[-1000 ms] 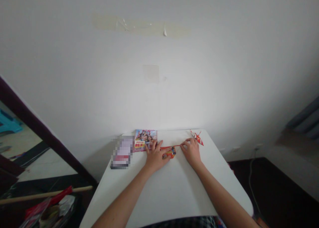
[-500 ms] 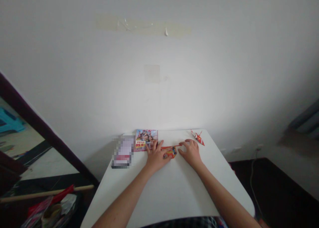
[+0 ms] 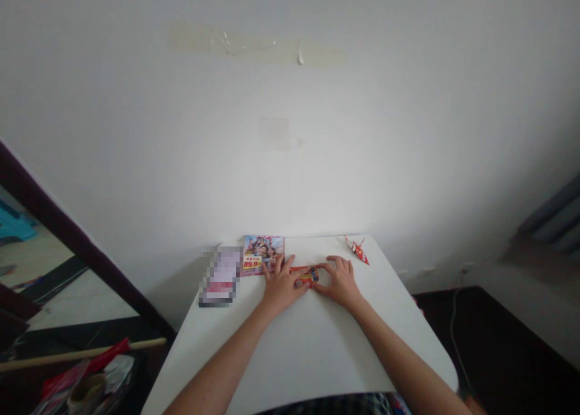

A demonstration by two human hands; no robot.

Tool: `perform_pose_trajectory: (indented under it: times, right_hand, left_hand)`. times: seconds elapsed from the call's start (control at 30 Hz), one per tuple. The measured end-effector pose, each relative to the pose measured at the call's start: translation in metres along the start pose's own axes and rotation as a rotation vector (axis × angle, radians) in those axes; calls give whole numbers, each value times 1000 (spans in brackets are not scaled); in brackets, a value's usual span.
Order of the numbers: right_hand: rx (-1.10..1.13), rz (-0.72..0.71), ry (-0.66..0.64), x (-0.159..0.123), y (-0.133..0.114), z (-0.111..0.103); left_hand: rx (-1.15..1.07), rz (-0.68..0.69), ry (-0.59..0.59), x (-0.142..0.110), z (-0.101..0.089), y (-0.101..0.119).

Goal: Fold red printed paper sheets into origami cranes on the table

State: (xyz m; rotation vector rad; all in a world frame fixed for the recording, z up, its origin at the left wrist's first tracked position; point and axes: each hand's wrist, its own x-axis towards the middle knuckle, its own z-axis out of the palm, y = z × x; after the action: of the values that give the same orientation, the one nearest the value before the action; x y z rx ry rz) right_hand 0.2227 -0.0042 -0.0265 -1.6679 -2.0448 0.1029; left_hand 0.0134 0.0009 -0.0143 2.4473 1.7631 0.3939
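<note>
Shifted since half a second ago, the right hand (image 3: 338, 280) has brought its thumb leftward, and it now arches with thumb and forefinger parted at the folded red paper's (image 3: 308, 276) right end; whether they grip it, I cannot tell. Palm down, fingers spread, the left hand (image 3: 281, 289) presses the paper on the worktop (image 3: 312, 354), its visible long axis running roughly left to right.

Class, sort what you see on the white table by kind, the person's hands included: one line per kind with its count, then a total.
Hands: 2 (left hand, right hand)
Small red paper piece: 1
Paper crane: 1
Printed leaflet: 1
Pixelated phone-like item: 1
Total: 6
</note>
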Motion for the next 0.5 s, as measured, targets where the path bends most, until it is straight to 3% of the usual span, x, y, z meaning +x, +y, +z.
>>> perform_pose_trajectory:
  times: [0.2,0.37,0.5]
  right_hand:
    - [41,-68,37,1,5,2]
    - [113,-26,131,4,13,7]
    - [141,-74,90,3,12,5]
  left_hand:
    - [3,-19,31,0,3,0]
    - [16,-31,47,0,3,1]
    - [24,-39,38,0,0,2]
